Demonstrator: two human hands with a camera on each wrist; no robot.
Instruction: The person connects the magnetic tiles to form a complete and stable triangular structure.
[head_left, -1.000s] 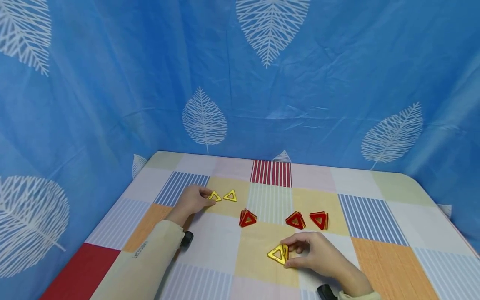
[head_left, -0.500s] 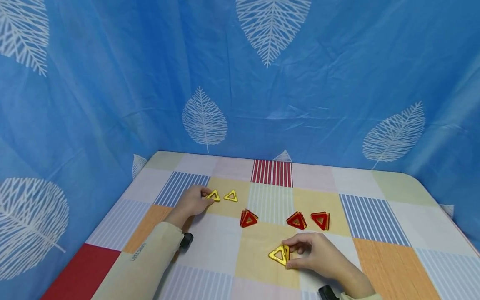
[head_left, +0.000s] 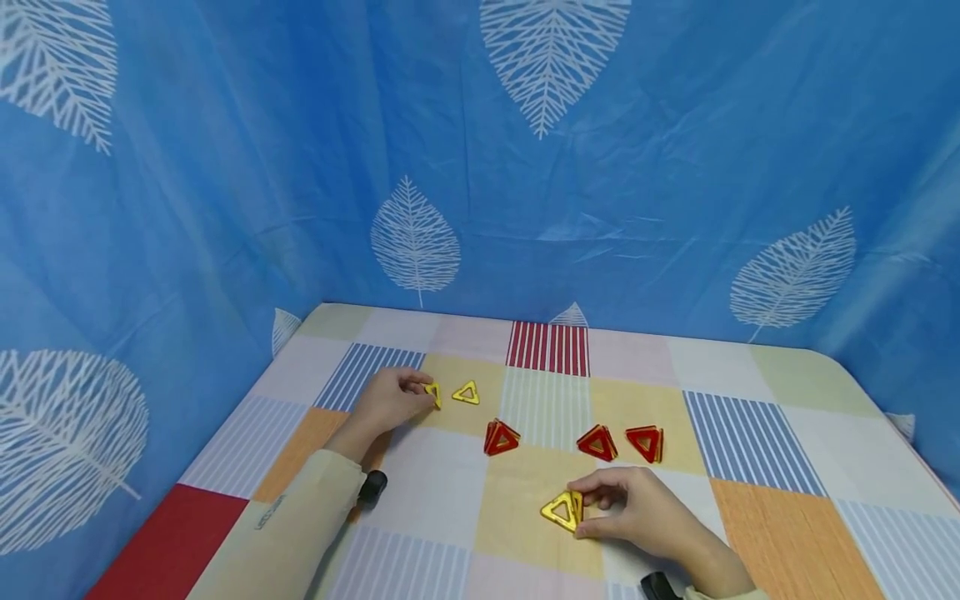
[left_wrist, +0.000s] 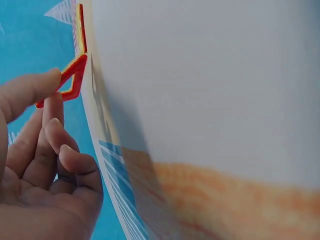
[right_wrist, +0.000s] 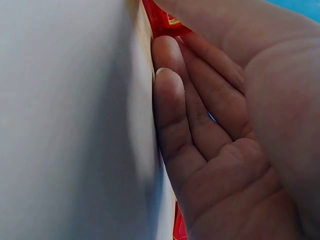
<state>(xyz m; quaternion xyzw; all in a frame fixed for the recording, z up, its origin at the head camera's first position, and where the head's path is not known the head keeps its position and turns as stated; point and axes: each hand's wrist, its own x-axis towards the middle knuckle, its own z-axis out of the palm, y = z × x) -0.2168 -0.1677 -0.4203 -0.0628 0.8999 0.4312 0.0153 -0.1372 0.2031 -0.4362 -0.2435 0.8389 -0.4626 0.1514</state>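
At the table's far left, my left hand (head_left: pixel 388 400) pinches a triangle tile (head_left: pixel 434 394) between thumb and fingertips. Its frame looks yellow in the head view; in the left wrist view the tile (left_wrist: pixel 78 82) shows a red side. A second yellow triangle (head_left: pixel 467 392) stands just right of it. Near the front middle, my right hand (head_left: pixel 641 510) grips a folded group of yellow triangle tiles (head_left: pixel 558 509) at its right side, thumb below and fingers above. In the right wrist view, my palm and thumb mostly hide that red-looking piece (right_wrist: pixel 162 19).
Red triangle tiles with yellow edges stand in three small groups: one left of centre (head_left: pixel 502 437), one behind my right hand (head_left: pixel 597 442), another to its right (head_left: pixel 645 443). The patchwork tablecloth (head_left: pixel 427 483) meets a blue leaf-print curtain (head_left: pixel 510 233) at the back.
The tile in my left hand has turned to a narrower, steeper angle and now stands slightly farther from the second yellow triangle. My right hand keeps its grip; the head view has shifted slightly.
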